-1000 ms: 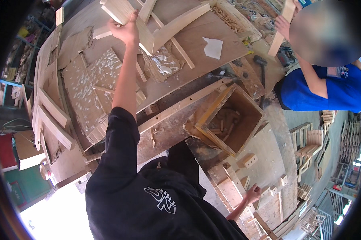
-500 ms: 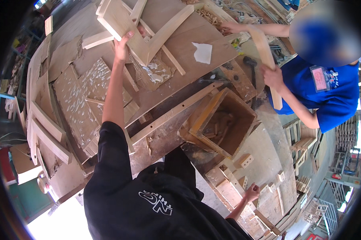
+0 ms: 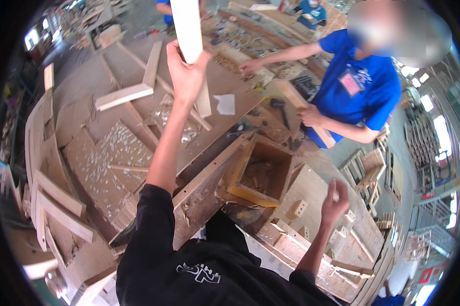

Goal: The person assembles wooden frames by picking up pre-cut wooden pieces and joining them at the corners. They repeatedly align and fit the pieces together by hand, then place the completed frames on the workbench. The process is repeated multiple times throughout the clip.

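Observation:
My left hand (image 3: 186, 74) is raised over the table, thumb and fingers gripping a pale wooden frame piece (image 3: 187, 30). The piece stands up toward the camera and its upper end runs out of view. My right hand (image 3: 335, 201) hovers above the right-hand bench, its thumb and fingertips curled together in a ring. Whether something small sits between those fingertips, I cannot make out. Beneath it are drilled wooden blocks (image 3: 299, 208) and wooden strips on the bench board. Left of my left hand, an angled wooden frame (image 3: 125, 96) of joined pieces lies on the table.
A wooden box (image 3: 235, 178) with wood bits inside stands between the two work surfaces. Curved wooden pieces (image 3: 61, 196) lie at the left edge. Across the bench, a co-worker in a blue shirt (image 3: 360, 86) holds a wooden piece (image 3: 291, 94) near a black-headed mallet (image 3: 278, 103).
My left hand has lifted the frame piece up and tilted it toward the camera. My right hand has risen from the bench. The co-worker's piece has shifted lower, and my view has turned.

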A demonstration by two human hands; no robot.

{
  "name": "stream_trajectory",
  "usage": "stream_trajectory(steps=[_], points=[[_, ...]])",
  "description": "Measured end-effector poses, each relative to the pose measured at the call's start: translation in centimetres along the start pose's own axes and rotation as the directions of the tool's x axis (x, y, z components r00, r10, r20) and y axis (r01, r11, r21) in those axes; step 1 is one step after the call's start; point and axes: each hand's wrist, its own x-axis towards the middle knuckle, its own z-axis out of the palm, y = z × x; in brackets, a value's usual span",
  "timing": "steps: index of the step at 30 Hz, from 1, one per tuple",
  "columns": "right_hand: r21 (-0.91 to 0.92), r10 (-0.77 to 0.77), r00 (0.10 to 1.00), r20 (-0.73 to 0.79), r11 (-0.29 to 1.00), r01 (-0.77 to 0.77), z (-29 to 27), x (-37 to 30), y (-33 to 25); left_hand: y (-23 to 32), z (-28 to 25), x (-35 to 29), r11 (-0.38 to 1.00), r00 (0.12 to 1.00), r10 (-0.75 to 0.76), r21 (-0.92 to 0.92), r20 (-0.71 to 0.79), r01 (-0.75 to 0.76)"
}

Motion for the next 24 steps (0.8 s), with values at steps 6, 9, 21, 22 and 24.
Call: stream_trajectory(steps=[6,9,21,22,24], points=[[0.410,-0.655,0.755,-0.029,0.681,0.607,-0.6,9.9,-22.3,11.0,6.1,-3.8,0.950,0.951,0.304,0.059,0.048,-0.307],[0.344,-0.749,0.641,-0.168,0.565,0.750,-1.4,12.6,-30.8,15.4,8.3,-4.9,0.878,0.884,0.464,0.111,0.047,-0.467],[0.696,-0.590,0.799,0.119,0.623,0.357,-9.7,19.7,-32.9,18.3,2.8,-3.4,0.943,0.447,0.156,0.002,0.881,-0.333],[0.699,-0.565,0.816,0.124,0.633,0.332,-10.2,20.4,-32.2,17.6,2.1,-4.0,0.946,0.361,-0.004,0.120,0.933,-0.301],[0.732,-0.530,0.838,0.128,0.621,0.280,-10.7,21.5,-31.2,16.4,1.4,-4.8,0.943,0.229,-0.092,0.158,0.969,-0.292]])
